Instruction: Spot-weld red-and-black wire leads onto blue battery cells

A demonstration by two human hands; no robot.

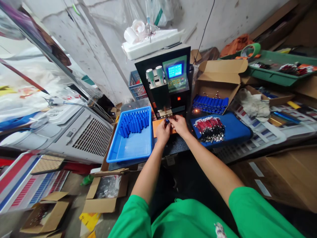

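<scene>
A small blue cylindrical battery cell [167, 121] is pinched in my left hand [163, 131], just under the electrodes [165, 112] of a black spot welding machine [146, 71]. Close on its right, the fingers of my right hand [180, 125] are drawn together at the same spot. What they pinch is too small to make out. Both hands are above an orange board [156, 125] at the machine's foot. A lit blue screen [175, 70] shows on the machine's front.
Left of my hands, a blue tray [128, 145] holds several blue cells [133, 124]. On the right, red and black wire leads [209, 129] lie on a blue surface [237, 127]. Behind them, an open cardboard box [220, 79] contains more blue cells [210, 104].
</scene>
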